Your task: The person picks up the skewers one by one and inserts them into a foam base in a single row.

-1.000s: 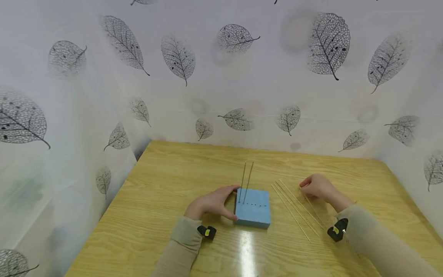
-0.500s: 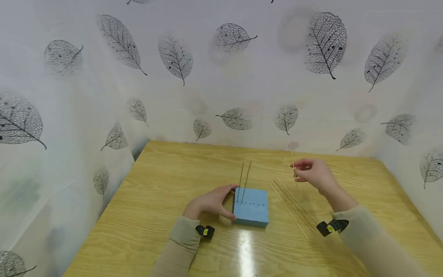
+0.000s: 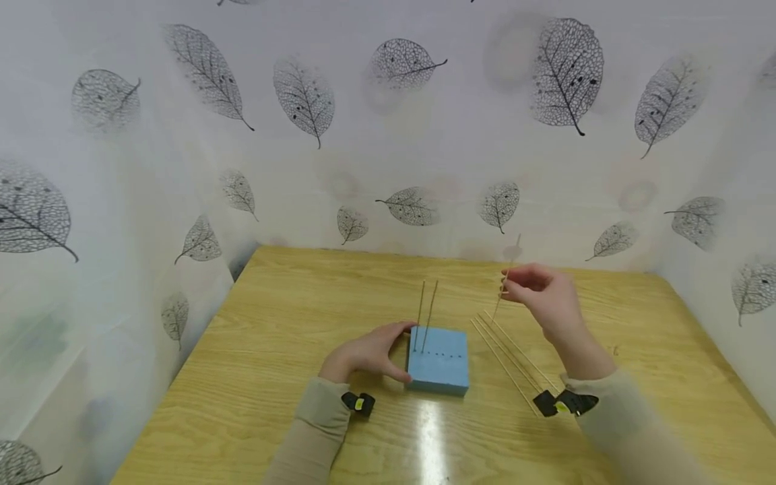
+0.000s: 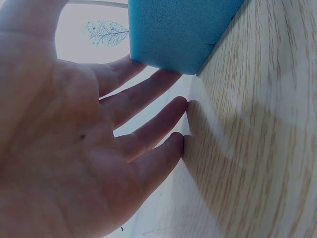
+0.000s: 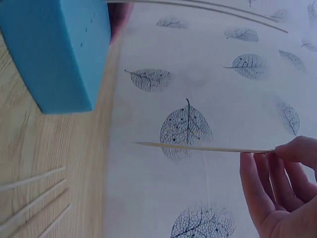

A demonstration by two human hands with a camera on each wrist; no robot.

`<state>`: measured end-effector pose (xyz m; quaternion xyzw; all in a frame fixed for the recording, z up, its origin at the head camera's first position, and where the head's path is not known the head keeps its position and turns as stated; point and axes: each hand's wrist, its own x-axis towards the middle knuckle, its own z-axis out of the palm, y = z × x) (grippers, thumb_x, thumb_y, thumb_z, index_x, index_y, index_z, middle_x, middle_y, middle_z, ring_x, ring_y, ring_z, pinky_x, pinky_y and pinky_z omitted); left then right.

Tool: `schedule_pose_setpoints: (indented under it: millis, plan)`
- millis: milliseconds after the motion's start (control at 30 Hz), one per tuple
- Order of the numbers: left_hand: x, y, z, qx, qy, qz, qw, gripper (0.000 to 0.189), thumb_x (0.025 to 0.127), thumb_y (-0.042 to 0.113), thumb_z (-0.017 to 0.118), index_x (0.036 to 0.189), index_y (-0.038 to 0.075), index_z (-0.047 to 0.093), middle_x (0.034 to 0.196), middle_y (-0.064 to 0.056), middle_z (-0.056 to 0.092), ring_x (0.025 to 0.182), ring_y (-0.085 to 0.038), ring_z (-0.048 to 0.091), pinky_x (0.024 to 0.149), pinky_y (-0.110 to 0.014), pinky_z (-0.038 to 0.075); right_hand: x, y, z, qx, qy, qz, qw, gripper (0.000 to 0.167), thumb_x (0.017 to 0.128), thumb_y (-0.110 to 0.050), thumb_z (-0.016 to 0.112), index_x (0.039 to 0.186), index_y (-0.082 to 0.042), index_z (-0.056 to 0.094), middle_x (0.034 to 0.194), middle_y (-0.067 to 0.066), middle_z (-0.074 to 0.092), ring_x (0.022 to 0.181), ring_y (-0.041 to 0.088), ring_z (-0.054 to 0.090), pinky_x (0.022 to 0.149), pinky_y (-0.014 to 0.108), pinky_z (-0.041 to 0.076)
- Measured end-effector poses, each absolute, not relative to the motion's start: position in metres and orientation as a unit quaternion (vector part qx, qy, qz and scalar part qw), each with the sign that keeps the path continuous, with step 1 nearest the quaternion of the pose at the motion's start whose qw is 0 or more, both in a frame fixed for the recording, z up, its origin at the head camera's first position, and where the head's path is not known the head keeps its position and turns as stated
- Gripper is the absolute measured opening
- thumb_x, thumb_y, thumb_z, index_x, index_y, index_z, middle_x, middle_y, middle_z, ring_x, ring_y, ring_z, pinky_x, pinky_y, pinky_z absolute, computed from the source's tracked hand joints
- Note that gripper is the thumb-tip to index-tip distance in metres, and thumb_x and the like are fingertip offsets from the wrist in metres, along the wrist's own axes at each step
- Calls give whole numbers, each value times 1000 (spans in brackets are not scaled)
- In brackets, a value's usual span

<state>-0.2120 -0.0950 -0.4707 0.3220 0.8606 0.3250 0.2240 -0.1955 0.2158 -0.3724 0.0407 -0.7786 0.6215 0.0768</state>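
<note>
A blue foam block (image 3: 442, 370) with a row of small holes lies on the table. Two thin wooden skewers (image 3: 419, 311) stand in its leftmost holes, leaning slightly. My left hand (image 3: 366, 353) holds the block's left side, thumb at the front corner and index finger at the back. In the left wrist view, fingers touch the block (image 4: 178, 34) while the lower fingertips meet the tabletop. Right of the block, my right hand (image 3: 548, 300) is raised, pinching another skewer (image 5: 198, 148) between thumb and fingertips. Its pointed free end is directed down toward the table.
Several loose skewers (image 3: 523, 351) lie slantwise on the wooden table (image 3: 291, 289), right of the block. A white leaf-patterned curtain (image 3: 436, 148) encloses the back and sides. Both wrists wear small black cameras (image 3: 364, 404).
My right hand has lifted a skewer off the table and moved up and left with it, turning it closer to upright. My left hand stays at the block.
</note>
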Motion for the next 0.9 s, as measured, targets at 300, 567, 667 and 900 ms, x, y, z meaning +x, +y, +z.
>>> schedule_pose_setpoints:
  millis: [300,567,667,900]
  plan:
    - [-211,-97,-471,326,862,319,220,105,73,34,86,155,7,27,156,-11,38,145,-29,35,120,-48,30,-177,170,-375,68,-774,625,82,19,87,3,70,102,14,66,94,-8,72,84,8,71,76,29,62]
    - [-213,-95,-470,321,861,326,220,105,73,36,86,156,9,26,158,-11,35,146,-29,33,121,-47,28,-173,147,-380,93,-777,619,65,13,87,2,71,98,9,70,106,27,69,82,7,72,77,30,62]
    - [-214,-94,-470,323,860,329,216,105,73,36,86,156,9,27,158,-10,36,146,-28,33,121,-46,28,-172,143,-382,104,-780,614,64,12,87,2,71,97,7,70,105,26,70,83,9,72,76,29,62]
    - [-214,-94,-473,326,858,333,217,105,73,36,86,155,8,28,157,-10,37,145,-27,34,121,-46,30,-168,138,-393,106,-788,603,65,10,86,1,72,96,4,72,102,21,71,85,16,73,77,29,61]
